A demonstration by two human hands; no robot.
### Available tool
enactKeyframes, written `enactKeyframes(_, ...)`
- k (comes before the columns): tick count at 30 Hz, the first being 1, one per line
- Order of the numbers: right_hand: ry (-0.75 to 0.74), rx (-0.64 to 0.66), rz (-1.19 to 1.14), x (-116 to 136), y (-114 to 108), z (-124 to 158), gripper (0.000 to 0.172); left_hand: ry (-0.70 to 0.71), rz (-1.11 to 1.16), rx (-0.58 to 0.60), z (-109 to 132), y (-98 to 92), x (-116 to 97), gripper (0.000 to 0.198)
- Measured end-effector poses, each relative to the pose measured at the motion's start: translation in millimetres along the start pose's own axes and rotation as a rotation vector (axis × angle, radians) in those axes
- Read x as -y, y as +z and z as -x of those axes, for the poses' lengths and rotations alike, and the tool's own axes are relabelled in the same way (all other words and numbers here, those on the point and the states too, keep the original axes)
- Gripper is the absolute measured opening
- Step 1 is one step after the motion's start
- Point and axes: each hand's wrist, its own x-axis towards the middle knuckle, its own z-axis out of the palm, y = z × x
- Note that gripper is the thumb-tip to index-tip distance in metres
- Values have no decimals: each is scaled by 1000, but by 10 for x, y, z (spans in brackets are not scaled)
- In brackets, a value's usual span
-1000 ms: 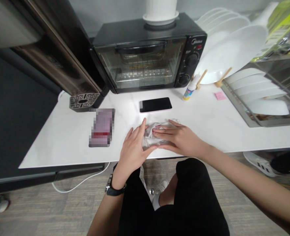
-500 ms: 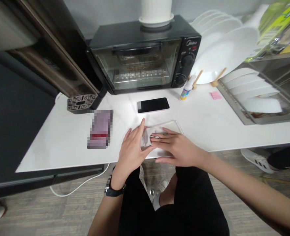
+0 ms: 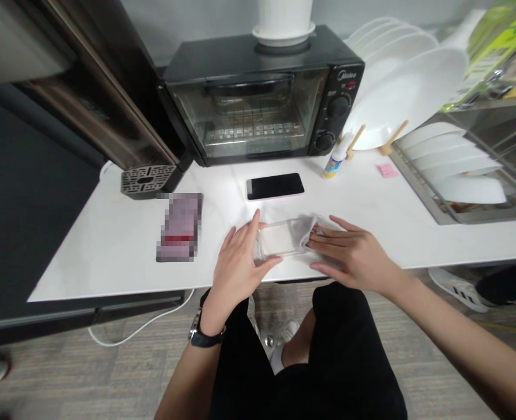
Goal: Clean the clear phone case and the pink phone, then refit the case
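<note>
A clear phone case [image 3: 279, 240] lies flat near the front edge of the white counter. My left hand [image 3: 239, 254] grips its left end, thumb on the near side and fingers on the far side. Under the fingertips of my right hand [image 3: 352, 251] is a crumpled pale grey cloth [image 3: 305, 229], pressed onto the case's right end. That hand hides part of the cloth and the case's right edge. Just beyond the case rests a phone [image 3: 275, 186] with a dark screen.
A toaster oven [image 3: 262, 111] stands at the back, with a white pot [image 3: 284, 17] on top. Right of it are a small spray bottle [image 3: 334, 162], a pink sticky note [image 3: 388, 170] and racked white plates [image 3: 409, 87]. A blurred purple item [image 3: 180, 227] lies at left.
My right hand has slid the cloth rightward along the case, from its left part to its right end. My left hand stays at the left end.
</note>
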Motion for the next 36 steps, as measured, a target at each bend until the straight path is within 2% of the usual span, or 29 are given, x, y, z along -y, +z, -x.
enactKeyframes(5,-131,10,-111,313,131,-298,47,9,-2,-10,12,4,9,68)
enactKeyframes(9,-188,-16,-89,325,177,-519,45,0,-20,-8,18,0,15,65)
enactKeyframes(12,-141,-36,-41,156,133,-477,43,-2,-15,-7,19,-7,15,63)
enactKeyframes(16,-12,-39,21,-86,24,-196,43,-12,-2,-12,20,-8,19,63)
enactKeyframes(20,7,0,10,-61,-31,4,43,-7,5,-8,16,-3,23,66)
enactKeyframes(24,-97,38,-65,205,25,-128,50,-7,7,-4,12,-9,10,67)
enactKeyframes(28,-193,-4,-111,365,122,-409,54,1,6,1,18,-21,-2,65)
enactKeyframes(32,-198,-31,-61,268,155,-527,46,-2,-7,-6,23,-20,0,64)
enactKeyframes(36,-94,-50,1,54,90,-368,44,-3,-8,-11,24,-9,7,63)
